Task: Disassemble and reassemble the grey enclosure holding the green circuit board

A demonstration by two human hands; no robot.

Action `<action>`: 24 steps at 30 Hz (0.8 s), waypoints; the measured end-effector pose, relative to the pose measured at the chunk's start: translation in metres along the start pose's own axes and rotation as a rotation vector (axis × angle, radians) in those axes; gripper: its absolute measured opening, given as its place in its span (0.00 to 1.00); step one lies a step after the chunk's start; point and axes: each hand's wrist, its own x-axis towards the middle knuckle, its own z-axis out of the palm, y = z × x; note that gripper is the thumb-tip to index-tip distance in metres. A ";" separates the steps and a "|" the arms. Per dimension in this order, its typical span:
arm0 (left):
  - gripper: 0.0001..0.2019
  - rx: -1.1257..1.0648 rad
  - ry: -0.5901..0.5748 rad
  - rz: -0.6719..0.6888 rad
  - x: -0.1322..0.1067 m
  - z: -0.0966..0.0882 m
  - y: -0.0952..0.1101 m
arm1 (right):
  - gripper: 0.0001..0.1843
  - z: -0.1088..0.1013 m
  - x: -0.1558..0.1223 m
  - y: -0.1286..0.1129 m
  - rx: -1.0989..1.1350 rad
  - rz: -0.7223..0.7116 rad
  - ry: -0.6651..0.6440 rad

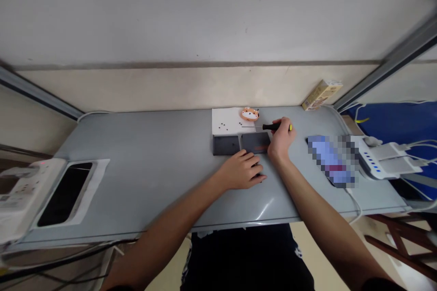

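My right hand (282, 141) is wrapped round the black handle of a screwdriver (269, 127) with a yellow end. Its thin shaft points left, the tip close to small dark screws (240, 123) on a white sheet of paper (225, 116). My left hand (243, 170) lies palm down with fingers spread, fingertips by the near edge of two flat black pieces. One is a tray-like black half (226, 145); the other is a black panel (255, 142) with faint red marking. Something dark shows beneath my left fingers, but I cannot make out what it is.
An orange-and-white animal-faced case (250, 114) sits on the paper's right corner. To the right are a lit phone (329, 159), a charging hub (372, 161) with cables, and a small carton (321, 95). A dark phone (66, 193) and a white power strip (34, 191) lie left.
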 end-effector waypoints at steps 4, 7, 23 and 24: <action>0.17 -0.036 0.035 0.005 0.000 0.002 0.000 | 0.16 0.000 -0.002 -0.002 0.013 -0.010 -0.004; 0.15 -0.076 0.086 0.015 -0.004 0.000 -0.001 | 0.17 -0.002 -0.004 -0.005 0.034 -0.013 -0.010; 0.17 -0.297 0.327 -0.797 -0.060 -0.036 -0.091 | 0.11 -0.020 0.006 -0.014 0.150 0.183 0.139; 0.16 -0.332 0.293 -0.804 -0.062 -0.034 -0.092 | 0.12 -0.019 0.005 -0.014 0.161 0.190 0.125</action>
